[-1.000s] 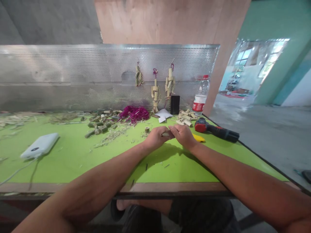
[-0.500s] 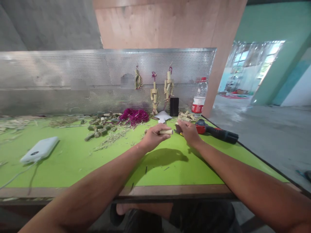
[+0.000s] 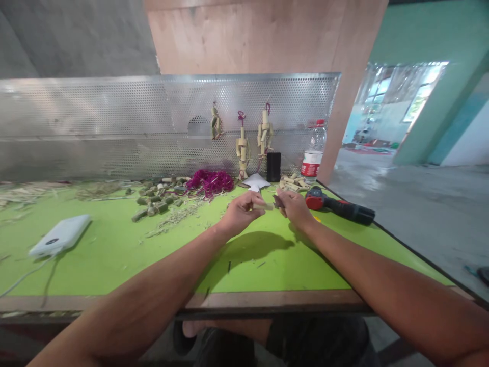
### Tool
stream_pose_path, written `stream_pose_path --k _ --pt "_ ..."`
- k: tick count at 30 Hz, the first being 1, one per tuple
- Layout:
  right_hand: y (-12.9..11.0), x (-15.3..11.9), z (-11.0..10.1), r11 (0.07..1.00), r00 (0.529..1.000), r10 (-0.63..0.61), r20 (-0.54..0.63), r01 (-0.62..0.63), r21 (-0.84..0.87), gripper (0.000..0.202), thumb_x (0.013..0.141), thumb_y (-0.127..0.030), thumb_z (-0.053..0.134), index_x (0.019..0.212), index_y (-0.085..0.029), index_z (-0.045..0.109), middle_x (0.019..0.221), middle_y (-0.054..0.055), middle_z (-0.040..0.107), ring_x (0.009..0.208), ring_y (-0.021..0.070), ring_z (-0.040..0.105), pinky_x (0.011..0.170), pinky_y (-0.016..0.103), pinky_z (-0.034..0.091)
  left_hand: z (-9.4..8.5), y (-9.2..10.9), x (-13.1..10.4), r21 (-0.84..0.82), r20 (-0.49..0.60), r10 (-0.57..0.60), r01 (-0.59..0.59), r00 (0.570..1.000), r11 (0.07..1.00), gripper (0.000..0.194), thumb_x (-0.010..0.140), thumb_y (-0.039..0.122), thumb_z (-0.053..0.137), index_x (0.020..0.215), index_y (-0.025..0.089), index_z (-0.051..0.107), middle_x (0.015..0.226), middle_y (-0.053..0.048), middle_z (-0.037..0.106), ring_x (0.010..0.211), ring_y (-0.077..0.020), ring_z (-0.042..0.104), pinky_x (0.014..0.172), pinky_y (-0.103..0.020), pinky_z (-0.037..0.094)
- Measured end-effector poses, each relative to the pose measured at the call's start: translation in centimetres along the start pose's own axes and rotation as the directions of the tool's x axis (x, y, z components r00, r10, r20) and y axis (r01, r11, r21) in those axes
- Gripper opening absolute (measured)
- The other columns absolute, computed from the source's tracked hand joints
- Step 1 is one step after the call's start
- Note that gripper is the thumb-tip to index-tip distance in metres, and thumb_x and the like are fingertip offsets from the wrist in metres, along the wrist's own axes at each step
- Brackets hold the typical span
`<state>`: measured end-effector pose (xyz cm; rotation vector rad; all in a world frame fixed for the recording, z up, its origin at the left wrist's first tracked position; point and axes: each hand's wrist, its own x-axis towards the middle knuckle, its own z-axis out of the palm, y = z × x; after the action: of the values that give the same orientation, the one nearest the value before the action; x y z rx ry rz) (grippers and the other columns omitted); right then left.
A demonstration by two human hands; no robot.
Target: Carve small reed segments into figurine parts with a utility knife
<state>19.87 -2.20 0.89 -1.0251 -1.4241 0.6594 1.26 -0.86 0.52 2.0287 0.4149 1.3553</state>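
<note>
Pale stick (image 3: 263,206) clamped in left hand (image 3: 241,212), above tabletop (image 3: 122,250); dark scrap (image 3: 279,202) pinched in right hand (image 3: 297,206), at 3 o'clock; contact cannot be told. Stick judged light, stiff; best gripped near its 9 o'clock end. Long axis laid 9-to-3, free end pointed toward scrap. Drill (image 3: 340,206) noted beyond, at 3 o'clock.
</note>
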Motion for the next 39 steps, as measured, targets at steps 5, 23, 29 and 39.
stream_pose_path --k 5,23,29,39 --pt "-0.4 -0.6 0.5 0.997 0.989 -0.043 0.143 0.034 0.066 0.049 0.085 -0.059 0.05 0.056 -0.021 0.042 0.042 -0.007 0.034 0.037 0.0079 0.032 0.038 0.023 0.025 0.1 0.0 -0.1 -0.012 0.046 -0.105 0.106 0.993 0.994 0.014 0.074 0.02 0.069 0.085 0.016 0.063 0.099 -0.005 0.059 0.082 -0.0131 0.057 0.072 -0.029 0.049" --pt "-0.8 -0.7 0.2 0.978 0.988 -0.148 0.052 0.154 -0.138 0.048 0.089 -0.057 0.044 0.059 -0.021 0.046 0.04 -0.005 0.041 0.038 0.0108 0.041 0.043 0.025 0.031 0.0 0.4 -0.2 -0.158 0.208 -0.461 0.495 0.863 0.855 0.04 0.088 0.036 0.055 0.121 0.015 0.05 0.067 0.003 0.052 0.056 -0.0074 0.05 0.056 -0.023 0.043" --pt "-0.9 -0.7 0.7 0.908 0.968 -0.248 0.029 0.243 -0.343 0.05 0.088 -0.056 0.046 0.053 -0.02 0.042 0.048 -0.002 0.042 0.05 0.0117 0.039 0.049 0.026 0.03 1.2 0.6 -0.5 0.153 0.285 -0.45 0.424 0.846 0.893 0.035 0.087 0.048 0.049 0.094 0.014 0.056 0.06 0.005 0.041 0.051 -0.0072 0.035 0.047 -0.02 0.029" --pt "1.8 1.1 -1.1 0.78 0.968 -0.251 0.009 0.208 -0.59 0.048 0.087 -0.046 0.047 0.049 -0.021 0.034 0.047 -0.003 0.034 0.05 0.0116 0.032 0.052 0.028 0.022 0.9 2.3 -0.4 0.347 0.281 -0.371 0.267 0.885 0.899 0.029 0.089 0.045 0.044 0.083 0.018 0.05 0.073 0.001 0.049 0.063 -0.0112 0.043 0.055 -0.023 0.034"
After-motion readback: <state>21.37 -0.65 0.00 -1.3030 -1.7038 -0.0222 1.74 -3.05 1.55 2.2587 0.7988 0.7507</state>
